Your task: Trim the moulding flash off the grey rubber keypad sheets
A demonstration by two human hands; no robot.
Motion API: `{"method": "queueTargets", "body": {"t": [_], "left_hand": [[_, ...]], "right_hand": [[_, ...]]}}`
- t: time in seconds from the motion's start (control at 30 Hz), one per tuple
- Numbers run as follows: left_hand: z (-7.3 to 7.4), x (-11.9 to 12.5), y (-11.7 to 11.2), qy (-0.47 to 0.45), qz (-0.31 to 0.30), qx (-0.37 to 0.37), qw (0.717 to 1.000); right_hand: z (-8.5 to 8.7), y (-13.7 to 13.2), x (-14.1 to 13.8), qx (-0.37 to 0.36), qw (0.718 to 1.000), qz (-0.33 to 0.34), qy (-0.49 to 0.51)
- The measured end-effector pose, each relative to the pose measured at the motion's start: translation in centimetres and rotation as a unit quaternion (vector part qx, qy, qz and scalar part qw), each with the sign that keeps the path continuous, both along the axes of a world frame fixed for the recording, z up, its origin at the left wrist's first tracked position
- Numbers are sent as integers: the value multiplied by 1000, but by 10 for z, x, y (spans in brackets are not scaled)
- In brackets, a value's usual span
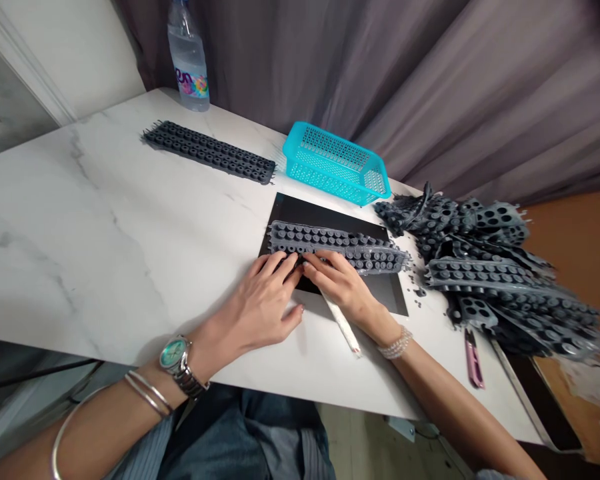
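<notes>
A grey rubber strip (pixel 340 245) studded with small round caps lies across a black mat (pixel 325 217) on the white marble table (pixel 105 220). My left hand (pixel 263 300) rests at the strip's near edge, its fingers curled down and pressing on the caps. My right hand (pixel 343 283) lies beside it with fingertips on the same strip, and a white stick-like tool (pixel 344 327) runs out from under its palm. Whether the right hand grips that tool is unclear.
A heap of similar grey strips (pixel 495 273) is piled at the right. Another strip (pixel 210 152) lies flat at the far side, beside a turquoise basket (pixel 337 163). A water bottle (pixel 189 57) stands at the back. Pink snips (pixel 474 357) lie near the table's right edge.
</notes>
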State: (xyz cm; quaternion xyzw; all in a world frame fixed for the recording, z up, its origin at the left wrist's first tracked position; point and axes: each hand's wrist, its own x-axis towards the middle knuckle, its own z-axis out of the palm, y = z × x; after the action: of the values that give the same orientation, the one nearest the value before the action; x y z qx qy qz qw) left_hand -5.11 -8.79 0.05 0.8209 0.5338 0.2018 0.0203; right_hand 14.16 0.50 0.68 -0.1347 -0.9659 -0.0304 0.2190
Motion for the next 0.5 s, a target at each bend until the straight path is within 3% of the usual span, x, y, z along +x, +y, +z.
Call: {"method": "queueTargets", "body": {"t": [0.17, 0.33, 0.5], "left_hand": [[1, 0, 0, 4, 0, -10, 1000], [3, 0, -1, 4, -1, -13, 1000], [3, 0, -1, 1, -2, -14, 1000]], "right_hand": [[-7, 7, 9, -32, 971, -139, 191], [-9, -1, 7, -15, 994, -36, 102], [-11, -2, 5, 10, 998, -29, 52]]}}
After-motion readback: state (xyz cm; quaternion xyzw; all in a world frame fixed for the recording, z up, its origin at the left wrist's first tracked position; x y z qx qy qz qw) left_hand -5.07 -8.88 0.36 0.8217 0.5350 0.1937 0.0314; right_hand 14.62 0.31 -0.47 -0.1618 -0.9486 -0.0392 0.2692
